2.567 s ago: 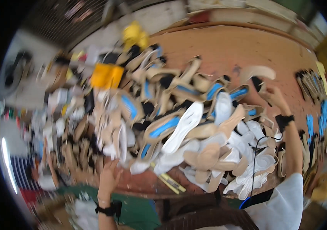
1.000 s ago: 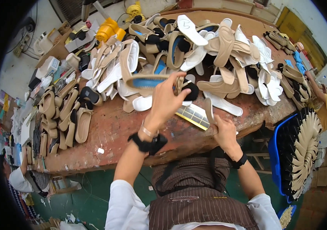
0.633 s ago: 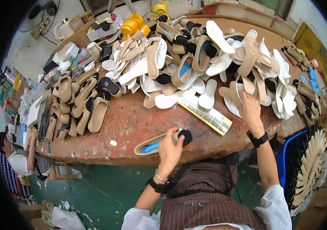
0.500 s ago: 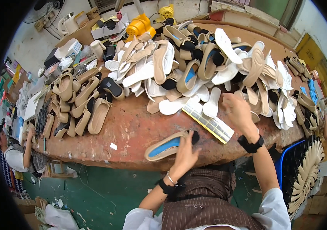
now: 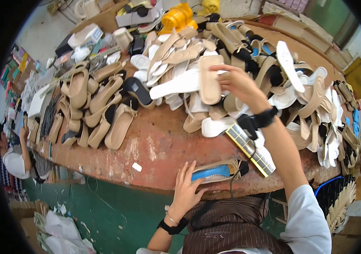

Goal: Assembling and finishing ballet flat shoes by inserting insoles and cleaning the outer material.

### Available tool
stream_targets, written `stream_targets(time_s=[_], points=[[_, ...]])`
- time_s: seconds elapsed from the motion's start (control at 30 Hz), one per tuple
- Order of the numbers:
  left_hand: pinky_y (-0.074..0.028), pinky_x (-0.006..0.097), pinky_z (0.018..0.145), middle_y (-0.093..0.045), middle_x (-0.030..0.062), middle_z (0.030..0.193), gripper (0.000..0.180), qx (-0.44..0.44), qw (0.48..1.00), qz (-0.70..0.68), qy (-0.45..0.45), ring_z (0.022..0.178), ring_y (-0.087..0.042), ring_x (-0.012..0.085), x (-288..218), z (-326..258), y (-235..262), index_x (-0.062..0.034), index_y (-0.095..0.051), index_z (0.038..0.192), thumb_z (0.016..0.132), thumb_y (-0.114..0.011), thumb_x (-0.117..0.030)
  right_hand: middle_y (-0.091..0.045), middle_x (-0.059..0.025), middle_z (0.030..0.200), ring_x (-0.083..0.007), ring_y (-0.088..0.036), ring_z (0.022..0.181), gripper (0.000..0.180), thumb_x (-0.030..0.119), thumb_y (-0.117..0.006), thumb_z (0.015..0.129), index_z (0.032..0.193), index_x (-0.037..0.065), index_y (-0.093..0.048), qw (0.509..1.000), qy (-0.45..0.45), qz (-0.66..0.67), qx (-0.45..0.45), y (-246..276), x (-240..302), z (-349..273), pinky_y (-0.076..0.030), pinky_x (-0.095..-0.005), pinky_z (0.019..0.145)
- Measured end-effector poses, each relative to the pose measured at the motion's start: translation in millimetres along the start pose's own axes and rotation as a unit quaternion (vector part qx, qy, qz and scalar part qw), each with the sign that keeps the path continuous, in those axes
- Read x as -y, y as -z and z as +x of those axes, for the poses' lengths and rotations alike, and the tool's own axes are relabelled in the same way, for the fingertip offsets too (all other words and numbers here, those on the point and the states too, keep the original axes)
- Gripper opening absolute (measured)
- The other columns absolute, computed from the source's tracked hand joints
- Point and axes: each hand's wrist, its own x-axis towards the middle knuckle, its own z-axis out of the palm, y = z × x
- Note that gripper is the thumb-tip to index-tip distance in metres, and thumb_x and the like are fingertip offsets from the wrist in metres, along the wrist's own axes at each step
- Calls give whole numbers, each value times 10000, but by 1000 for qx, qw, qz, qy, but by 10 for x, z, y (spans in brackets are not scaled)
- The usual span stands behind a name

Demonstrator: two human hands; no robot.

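Observation:
A beige flat shoe (image 5: 223,170) with a blue lining and black heel lies at the table's front edge, toe to the left. At its toe is my left hand (image 5: 184,188), fingers spread, thumb along the near side. Farther back, my right hand (image 5: 242,86) reaches over the pile and grips the right edge of a beige insole (image 5: 209,84); its thumb is hidden. White insoles (image 5: 175,85) lie under and beside that one. A clear gridded ruler with yellow edges (image 5: 248,149) rests right of the shoe, partly beneath my right forearm.
Finished-looking beige shoes (image 5: 119,127) cluster at the left. More shoes and insoles (image 5: 314,99) are heaped at the right and back. A yellow machine part (image 5: 178,17) stands behind. A blue-rimmed container (image 5: 328,186) sits at the right; another person (image 5: 15,161) is far left.
My right hand has moved up and left from near the ruler to the beige insole. My left hand has shifted from the shoe's heel to its toe, fingers spreading. The view has shifted.

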Motion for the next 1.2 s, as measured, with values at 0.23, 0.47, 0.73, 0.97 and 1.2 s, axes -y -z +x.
stream_targets(time_s=[0.23,0.47,0.73,0.97,1.2], points=[[-350,513,1143,-419,200,1515,720,-107,830,-529,140,1436,-360,333,-124,751,90,-10,-393,1483,945,-681,-391,-646,-16,976,-90,-597,858,499,-77,-555,859,1338,59,-594,996,-59,-40,51,-156,-460,-831,-486,-226,788],[-470,303,975,-589,77,1348,431,-215,765,-589,146,1149,-582,155,75,1611,285,20,-525,1393,1060,-519,-253,-682,-67,1066,-86,-627,866,579,-122,-515,829,1375,64,-570,984,-109,12,143,-257,-720,-1258,-506,-244,768],[-494,306,934,-667,72,1179,342,-66,741,-646,170,1069,-620,150,-524,1536,157,28,-609,1274,1037,-560,-214,-655,-145,1254,-350,-602,1179,610,-61,-677,714,1298,114,-650,745,381,-545,-42,-215,-663,-1701,-470,-423,1018],[-550,390,902,-684,129,1179,408,-151,808,-534,198,1068,-666,226,-74,1543,392,49,-588,1269,985,-646,-237,-703,-184,1132,-175,-687,987,347,222,-486,1073,1256,-44,-614,852,369,-8,-371,245,-90,-2235,-543,-298,897],[-170,418,1222,-197,358,1579,1218,-282,926,153,197,1493,-231,374,308,1668,422,116,-83,1541,776,-829,-469,-657,-244,1226,-210,-670,1076,430,247,-482,1071,1399,-30,-494,859,303,-14,-412,457,-308,-2477,-527,-303,937]])
